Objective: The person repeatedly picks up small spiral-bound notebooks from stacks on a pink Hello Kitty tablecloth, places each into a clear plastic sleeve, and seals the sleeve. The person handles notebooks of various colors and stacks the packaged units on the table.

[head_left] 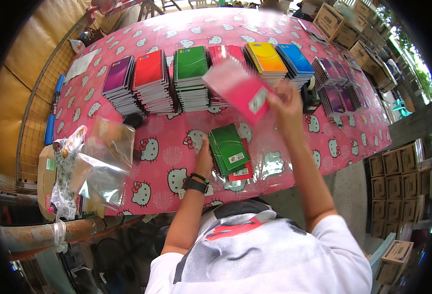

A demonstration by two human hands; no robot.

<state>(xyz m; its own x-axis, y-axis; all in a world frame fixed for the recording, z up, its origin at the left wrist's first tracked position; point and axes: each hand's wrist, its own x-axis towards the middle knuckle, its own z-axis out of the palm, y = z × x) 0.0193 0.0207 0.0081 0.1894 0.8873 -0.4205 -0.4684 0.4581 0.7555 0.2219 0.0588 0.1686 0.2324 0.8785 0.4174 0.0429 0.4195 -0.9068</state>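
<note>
A pink spiral notebook (249, 104) with a white label hangs above the table, slightly blurred. My right hand (285, 100) is closed on its right end. Below it a green spiral notebook (228, 148) lies turned over a red notebook (241, 172), whose lower and right edges show. At the green one's left edge is my left hand (204, 156), thumb up along the wire binding; its other fingers are mostly hidden. Behind them stand stacks of purple (118, 76), red (148, 69), green (191, 64), pink (224, 53), yellow (266, 58) and blue notebooks (296, 60).
Wrapped purple notebook bundles (341, 83) sit at the right, beside a black tape dispenser (311, 98). Clear plastic bags (105, 161) lie at the left edge of the pink patterned table cover (162, 161). Cardboard boxes (394, 181) are piled on the right.
</note>
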